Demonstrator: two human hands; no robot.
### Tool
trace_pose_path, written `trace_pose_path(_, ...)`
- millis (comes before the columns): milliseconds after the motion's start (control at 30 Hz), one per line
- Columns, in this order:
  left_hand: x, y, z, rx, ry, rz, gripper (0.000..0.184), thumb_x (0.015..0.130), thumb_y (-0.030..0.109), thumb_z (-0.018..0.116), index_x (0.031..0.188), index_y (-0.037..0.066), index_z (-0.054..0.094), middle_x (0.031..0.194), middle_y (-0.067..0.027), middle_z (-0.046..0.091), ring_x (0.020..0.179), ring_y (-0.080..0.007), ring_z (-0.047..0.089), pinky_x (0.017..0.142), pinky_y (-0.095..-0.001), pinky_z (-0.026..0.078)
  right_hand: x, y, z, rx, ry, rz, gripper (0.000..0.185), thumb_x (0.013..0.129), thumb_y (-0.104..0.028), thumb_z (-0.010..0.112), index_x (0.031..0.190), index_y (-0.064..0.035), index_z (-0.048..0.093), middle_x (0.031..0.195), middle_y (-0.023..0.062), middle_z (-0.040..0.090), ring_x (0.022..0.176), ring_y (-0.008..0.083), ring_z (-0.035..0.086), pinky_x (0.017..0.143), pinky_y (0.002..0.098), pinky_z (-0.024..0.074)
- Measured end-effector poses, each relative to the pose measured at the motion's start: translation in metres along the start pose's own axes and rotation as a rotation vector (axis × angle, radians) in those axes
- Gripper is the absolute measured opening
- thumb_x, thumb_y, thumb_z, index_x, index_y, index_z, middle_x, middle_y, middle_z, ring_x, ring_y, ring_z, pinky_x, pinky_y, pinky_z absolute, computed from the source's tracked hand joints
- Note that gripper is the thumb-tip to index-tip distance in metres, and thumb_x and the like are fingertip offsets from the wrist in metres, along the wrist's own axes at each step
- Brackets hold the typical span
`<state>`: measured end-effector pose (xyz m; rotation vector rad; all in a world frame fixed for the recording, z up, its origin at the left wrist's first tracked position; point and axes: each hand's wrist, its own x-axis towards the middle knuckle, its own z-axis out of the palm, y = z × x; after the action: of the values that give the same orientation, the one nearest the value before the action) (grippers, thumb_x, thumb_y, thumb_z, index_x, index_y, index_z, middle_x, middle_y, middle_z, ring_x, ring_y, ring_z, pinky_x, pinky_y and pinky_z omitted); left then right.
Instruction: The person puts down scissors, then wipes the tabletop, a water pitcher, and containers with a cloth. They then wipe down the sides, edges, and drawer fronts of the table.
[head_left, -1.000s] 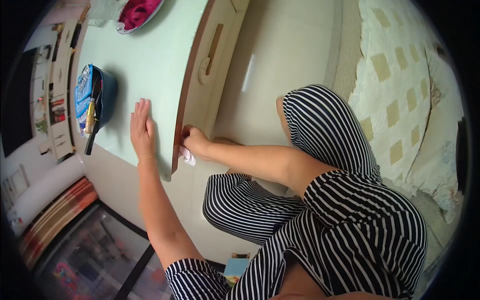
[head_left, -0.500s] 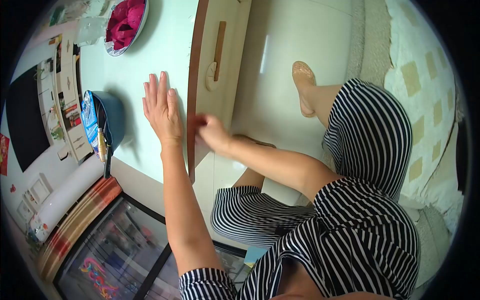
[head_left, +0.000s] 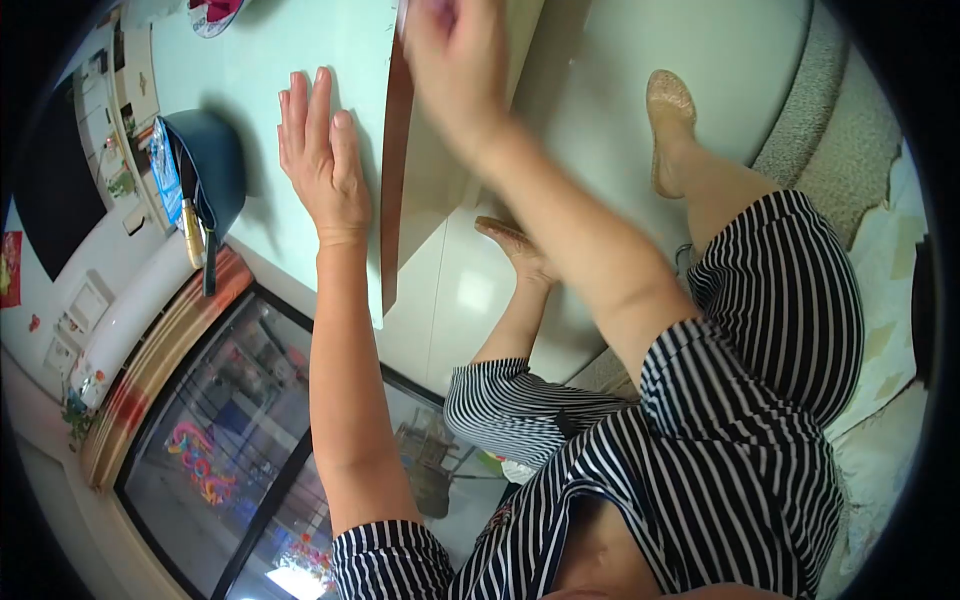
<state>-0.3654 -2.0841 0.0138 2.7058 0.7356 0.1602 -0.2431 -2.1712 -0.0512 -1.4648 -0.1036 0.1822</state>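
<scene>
My left hand [head_left: 325, 165] lies flat on the pale green tabletop [head_left: 300, 35], fingers stretched, beside its brown edge [head_left: 397, 170]. Higher up in the view, past the table edge, my right hand [head_left: 450, 55] is blurred by motion. Its fingers are curled, and a small whitish bit shows at the fingertips; I cannot make out what it is. Left of my left hand stands a dark blue basket [head_left: 218, 165] holding blue packets and a yellow-handled tool [head_left: 191, 225].
A bowl [head_left: 215, 22] with deep pink contents is partly cut off at the top. Both feet rest on the tiled floor [head_left: 600, 70] beside the table. A pale sofa [head_left: 880, 400] is at the right, and a dark-framed glass door [head_left: 230, 400] at the lower left.
My right hand has moved from the near part of the table edge up along it, toward the top of the view. My left hand stays flat on the tabletop. The camera view has shifted.
</scene>
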Motion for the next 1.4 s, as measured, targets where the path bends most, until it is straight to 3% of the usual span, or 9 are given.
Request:
trace_pose_path(133, 0.000, -0.007, 0.003, -0.046, 0.023, 0.020, 0.047, 0.104, 0.034, 0.042, 0.142, 0.009, 0.055, 0.154, -0.0166, 0.042, 0.147, -0.0360, 0.030, 0.119, -0.0443, 0.022, -0.224, -0.009, -0.007, 0.107, -0.313, 0.148, 0.036, 0.084, 0.007, 0.065, 0.115, -0.0034, 0.052, 0.110, 0.0175, 0.054, 0.110, 0.0371, 0.053, 0.090, 0.0406, 0.0478)
trace_pose_path(267, 0.000, -0.002, 0.001, -0.058, 0.037, 0.014, 0.046, 0.104, 0.032, 0.043, 0.141, 0.009, 0.056, 0.153, -0.0168, 0.043, 0.146, -0.0353, 0.032, 0.120, -0.0431, 0.022, -0.198, -0.003, -0.010, 0.025, -0.309, -0.103, 0.033, 0.081, 0.008, 0.065, 0.110, -0.0031, 0.054, 0.107, 0.0163, 0.054, 0.101, 0.0342, 0.055, 0.078, 0.0391, 0.0505)
trace_pose_path(400, 0.000, -0.004, 0.002, -0.070, 0.049, 0.045, 0.044, 0.104, 0.031, 0.043, 0.140, 0.010, 0.057, 0.152, -0.0173, 0.044, 0.145, -0.0347, 0.034, 0.120, -0.0428, 0.022, -0.068, -0.007, 0.005, 0.096, 0.102, 0.089, 0.017, 0.086, 0.001, 0.064, 0.099, -0.0039, 0.055, 0.100, 0.0104, 0.053, 0.083, 0.0196, 0.054, 0.070, 0.0329, 0.0462)
trace_pose_path(500, 0.000, -0.005, 0.003, -0.072, 0.057, 0.061, 0.044, 0.104, 0.031, 0.043, 0.140, 0.011, 0.058, 0.152, -0.0173, 0.045, 0.145, -0.0353, 0.034, 0.120, -0.0433, 0.023, -0.060, -0.001, 0.011, -0.013, 0.188, -0.085, 0.021, 0.082, 0.005, 0.061, 0.100, -0.0032, 0.053, 0.100, 0.0135, 0.053, 0.093, 0.0295, 0.050, 0.077, 0.0372, 0.0456)
trace_pose_path(667, 0.004, -0.002, 0.004, -0.106, 0.069, 0.096, 0.043, 0.103, 0.030, 0.043, 0.140, 0.012, 0.057, 0.151, -0.0171, 0.047, 0.144, -0.0363, 0.035, 0.119, -0.0439, 0.025, -0.246, -0.022, 0.002, 0.144, -0.208, 0.447, 0.032, 0.082, 0.010, 0.060, 0.110, -0.0033, 0.050, 0.111, 0.0167, 0.048, 0.099, 0.0324, 0.054, 0.081, 0.0389, 0.0498)
trace_pose_path(833, 0.002, -0.007, 0.004, -0.084, 0.062, 0.066, 0.043, 0.103, 0.033, 0.043, 0.141, 0.017, 0.057, 0.152, -0.0129, 0.046, 0.145, -0.0335, 0.034, 0.119, -0.0451, 0.021, -0.325, -0.038, 0.005, 0.053, -0.375, 0.511, 0.032, 0.080, 0.009, 0.061, 0.107, -0.0017, 0.048, 0.109, 0.0178, 0.046, 0.097, 0.0335, 0.057, 0.073, 0.0377, 0.0555)
trace_pose_path(1067, -0.001, -0.005, 0.001, -0.028, 0.015, 0.012, 0.044, 0.101, 0.030, 0.044, 0.143, 0.020, 0.055, 0.154, -0.0095, 0.043, 0.146, -0.0312, 0.033, 0.120, -0.0468, 0.017, -0.247, -0.022, -0.001, 0.270, -0.264, 0.477, 0.030, 0.079, 0.011, 0.061, 0.105, -0.0008, 0.049, 0.110, 0.0150, 0.045, 0.092, 0.0289, 0.058, 0.076, 0.0333, 0.0547)
trace_pose_path(1200, 0.000, 0.001, -0.004, 0.068, -0.027, 0.030, 0.045, 0.104, 0.025, 0.039, 0.144, 0.009, 0.052, 0.155, -0.0153, 0.041, 0.146, -0.0341, 0.032, 0.120, -0.0449, 0.019, -0.228, -0.003, -0.017, 0.150, -0.496, 0.133, 0.028, 0.080, 0.009, 0.065, 0.103, -0.0020, 0.053, 0.109, 0.0156, 0.049, 0.097, 0.0330, 0.056, 0.078, 0.0374, 0.0521)
trace_pose_path(1400, 0.000, 0.003, -0.005, 0.055, -0.030, 0.009, 0.047, 0.105, 0.032, 0.038, 0.144, 0.011, 0.052, 0.156, -0.0126, 0.041, 0.148, -0.0331, 0.029, 0.121, -0.0446, 0.019, -0.042, 0.000, -0.011, -0.039, 0.043, -0.007, 0.023, 0.080, 0.006, 0.066, 0.101, -0.0008, 0.060, 0.096, 0.0145, 0.059, 0.086, 0.0291, 0.062, 0.071, 0.0379, 0.0527)
